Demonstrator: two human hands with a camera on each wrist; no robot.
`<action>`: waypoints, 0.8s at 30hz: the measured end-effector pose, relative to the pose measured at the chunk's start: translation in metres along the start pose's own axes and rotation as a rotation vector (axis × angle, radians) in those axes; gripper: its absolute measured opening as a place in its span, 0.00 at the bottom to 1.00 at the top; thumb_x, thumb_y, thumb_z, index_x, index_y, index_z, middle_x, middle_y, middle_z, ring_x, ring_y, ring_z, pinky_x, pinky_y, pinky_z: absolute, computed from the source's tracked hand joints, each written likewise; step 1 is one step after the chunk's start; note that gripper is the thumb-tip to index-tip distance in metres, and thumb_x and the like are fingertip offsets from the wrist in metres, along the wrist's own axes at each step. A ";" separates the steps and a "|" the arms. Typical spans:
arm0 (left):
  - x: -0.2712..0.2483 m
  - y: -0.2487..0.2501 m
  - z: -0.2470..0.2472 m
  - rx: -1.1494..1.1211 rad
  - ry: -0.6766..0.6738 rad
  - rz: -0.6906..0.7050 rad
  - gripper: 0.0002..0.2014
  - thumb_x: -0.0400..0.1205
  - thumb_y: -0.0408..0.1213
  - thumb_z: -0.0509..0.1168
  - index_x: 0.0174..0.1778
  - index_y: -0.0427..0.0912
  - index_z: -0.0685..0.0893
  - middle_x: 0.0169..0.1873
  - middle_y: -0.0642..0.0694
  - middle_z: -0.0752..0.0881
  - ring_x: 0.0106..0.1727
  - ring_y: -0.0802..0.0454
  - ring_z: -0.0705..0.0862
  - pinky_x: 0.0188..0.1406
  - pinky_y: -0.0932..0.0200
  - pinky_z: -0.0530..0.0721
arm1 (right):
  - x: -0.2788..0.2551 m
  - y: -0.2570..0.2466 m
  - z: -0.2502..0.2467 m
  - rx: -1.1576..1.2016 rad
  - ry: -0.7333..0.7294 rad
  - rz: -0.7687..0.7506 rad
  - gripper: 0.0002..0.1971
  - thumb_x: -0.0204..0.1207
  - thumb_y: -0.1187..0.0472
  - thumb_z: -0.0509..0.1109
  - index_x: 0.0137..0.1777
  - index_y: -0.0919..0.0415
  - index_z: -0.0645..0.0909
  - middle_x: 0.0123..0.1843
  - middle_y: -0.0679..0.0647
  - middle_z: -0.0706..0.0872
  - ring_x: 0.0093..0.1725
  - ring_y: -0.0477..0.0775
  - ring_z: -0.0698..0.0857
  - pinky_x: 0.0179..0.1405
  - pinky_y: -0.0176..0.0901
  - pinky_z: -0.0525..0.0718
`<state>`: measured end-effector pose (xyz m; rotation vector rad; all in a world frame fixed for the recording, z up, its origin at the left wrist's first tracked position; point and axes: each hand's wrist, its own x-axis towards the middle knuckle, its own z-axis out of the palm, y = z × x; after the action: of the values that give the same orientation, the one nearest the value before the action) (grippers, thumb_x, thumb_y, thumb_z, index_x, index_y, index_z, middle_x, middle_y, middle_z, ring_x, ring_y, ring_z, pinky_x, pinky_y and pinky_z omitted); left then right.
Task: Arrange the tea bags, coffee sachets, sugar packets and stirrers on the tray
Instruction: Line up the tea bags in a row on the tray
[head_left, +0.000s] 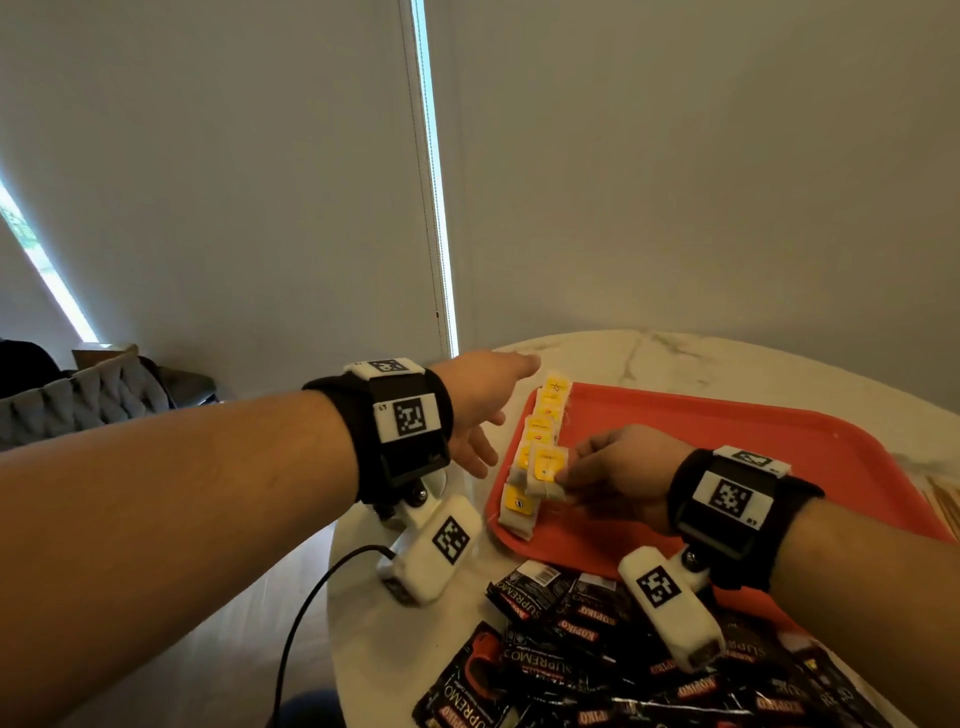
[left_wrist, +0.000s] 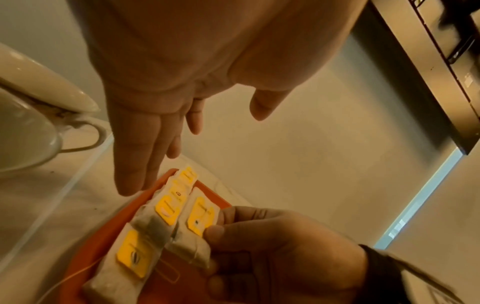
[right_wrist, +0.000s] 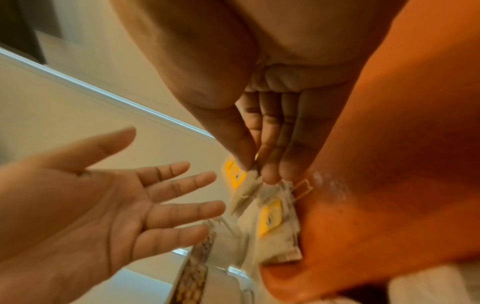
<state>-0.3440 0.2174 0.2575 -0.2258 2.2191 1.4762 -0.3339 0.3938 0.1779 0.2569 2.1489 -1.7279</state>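
A red tray (head_left: 727, 447) lies on the marble table. Along its left edge runs a row of tea bags (head_left: 540, 431) with yellow tags, seen too in the left wrist view as tea bags (left_wrist: 166, 209). My right hand (head_left: 602, 473) pinches one tea bag (head_left: 545, 470) by its lower end and holds it just above the row; the same tea bag (left_wrist: 200, 218) (right_wrist: 244, 191) shows in both wrist views. My left hand (head_left: 483, 410) hovers open with spread fingers beside the tray's left edge, holding nothing. Black coffee sachets (head_left: 587, 649) lie heaped in front of the tray.
The round marble table (head_left: 727, 358) ends close behind the tray, with a blind-covered window beyond. A black cable (head_left: 311, 597) hangs off the table's left side. Wooden stirrers (head_left: 945, 504) peek in at the right edge. A white cup (left_wrist: 28, 131) stands left of the tray.
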 end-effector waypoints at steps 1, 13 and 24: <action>0.001 0.001 0.001 0.003 -0.011 -0.015 0.38 0.89 0.64 0.58 0.92 0.48 0.57 0.86 0.32 0.68 0.76 0.15 0.74 0.75 0.23 0.76 | 0.002 0.001 0.002 -0.006 -0.007 0.012 0.06 0.75 0.74 0.77 0.43 0.66 0.84 0.40 0.67 0.91 0.36 0.60 0.89 0.39 0.49 0.89; 0.029 -0.001 0.011 0.122 -0.051 -0.109 0.47 0.84 0.74 0.54 0.93 0.49 0.51 0.86 0.29 0.65 0.75 0.12 0.74 0.75 0.20 0.74 | 0.016 0.006 0.018 0.009 -0.062 0.080 0.06 0.77 0.75 0.76 0.45 0.66 0.82 0.37 0.64 0.92 0.34 0.56 0.91 0.36 0.47 0.91; 0.034 -0.001 0.016 0.188 -0.059 -0.110 0.43 0.85 0.73 0.53 0.93 0.55 0.52 0.89 0.36 0.63 0.72 0.16 0.80 0.75 0.21 0.74 | 0.026 0.018 0.017 0.088 -0.102 0.059 0.02 0.78 0.72 0.75 0.49 0.69 0.87 0.43 0.68 0.92 0.41 0.61 0.91 0.41 0.49 0.89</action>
<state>-0.3692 0.2350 0.2358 -0.2359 2.2428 1.1934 -0.3485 0.3790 0.1481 0.2474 1.9764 -1.7653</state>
